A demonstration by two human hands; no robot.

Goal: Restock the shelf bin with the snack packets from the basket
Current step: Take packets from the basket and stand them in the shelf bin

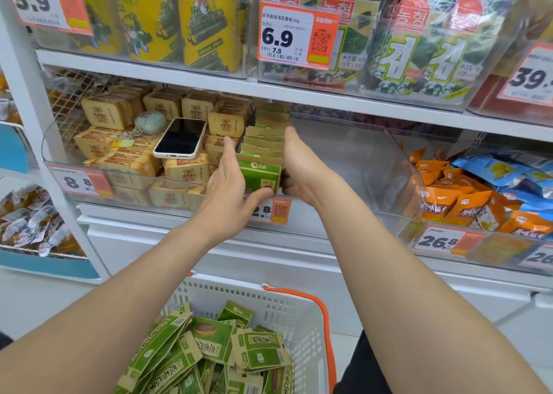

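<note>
Shelf [179, 79] mid tier, clear shelf bin [374, 169]: one upright row of snack packets [263, 142] at its left end, the rest of the bin bare to the right. Basket [269, 303] sits below on the floor, with a loose pile of the same green packets [209, 333] in it. I'd guess restock is early. Left hand [230, 181] lies flat on the row's left side, fingers straight, thumb across the bottom of the front packet [260, 175]. Right hand [302, 169] presses the row's right side; its fingers are mostly hidden, so can't tell the curl. Looks like squaring up the row between both palms. Packets look light, soft paper-film and a bit slick, so they'll flop or fan if let go. Best to take several by the flat faces and keep side pressure on. Phone [181, 137] lies on the tan packs in the next bin, near the left hand.
</note>
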